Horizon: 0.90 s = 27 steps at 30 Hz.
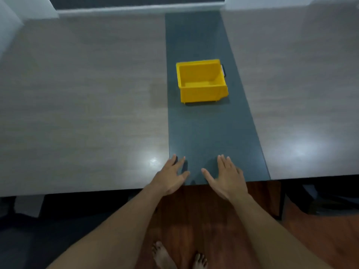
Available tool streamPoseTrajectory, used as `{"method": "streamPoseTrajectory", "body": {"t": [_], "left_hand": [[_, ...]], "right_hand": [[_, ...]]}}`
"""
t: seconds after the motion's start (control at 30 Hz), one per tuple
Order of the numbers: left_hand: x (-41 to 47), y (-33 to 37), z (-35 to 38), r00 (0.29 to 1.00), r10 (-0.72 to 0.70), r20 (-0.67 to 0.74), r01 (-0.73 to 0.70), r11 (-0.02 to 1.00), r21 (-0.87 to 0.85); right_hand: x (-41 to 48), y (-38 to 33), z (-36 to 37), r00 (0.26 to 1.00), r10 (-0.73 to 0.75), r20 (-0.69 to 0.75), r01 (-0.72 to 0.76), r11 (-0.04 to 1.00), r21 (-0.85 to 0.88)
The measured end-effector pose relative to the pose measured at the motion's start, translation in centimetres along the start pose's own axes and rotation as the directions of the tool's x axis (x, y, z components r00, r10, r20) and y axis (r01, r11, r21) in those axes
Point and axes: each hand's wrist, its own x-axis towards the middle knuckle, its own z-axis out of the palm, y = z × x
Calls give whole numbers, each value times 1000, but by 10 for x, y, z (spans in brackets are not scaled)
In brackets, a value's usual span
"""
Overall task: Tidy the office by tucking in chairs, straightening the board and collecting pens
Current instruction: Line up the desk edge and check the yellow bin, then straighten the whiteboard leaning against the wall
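Pens are what I am after, and the yellow bin (201,81) looks like their home; it sits on the dark centre strip (213,133) of the desk, straight ahead of my fingers and well apart from them. Its long axis runs across the strip, open top up, and it appears empty. A small dark and white object (224,70) touches the bin's right wall (possibly a marker, too blurred to tell). My 2 hands hover at the desk's near edge, on my side of the bin: left hand (171,176) and right hand (227,178), palms down, fingers spread, holding nothing. I judge the right hand slightly nearer that object.
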Motion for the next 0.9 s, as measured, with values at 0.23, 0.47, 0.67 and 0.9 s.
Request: {"method": "streamPoseTrajectory", "body": {"t": [0.23, 0.47, 0.67, 0.9], "left_hand": [[-139, 21, -60, 992, 108, -69, -119, 976, -181], [-244, 1, -95, 900, 45, -433, -250, 868, -429], [-351, -38, -104, 757, -199, -623, -335, 700, -631], [-487, -57, -53, 572, -481, -664, -324, 611, -722]], "right_hand": [[-98, -82, -92, 995, -81, -58, 92, 971, 222], [-152, -148, -144, 958, -184, -221, 259, 883, 391], [-207, -194, -149, 913, -367, -180, 405, 752, 520], [-274, -227, -125, 740, -672, -11, 570, 620, 539]]}}
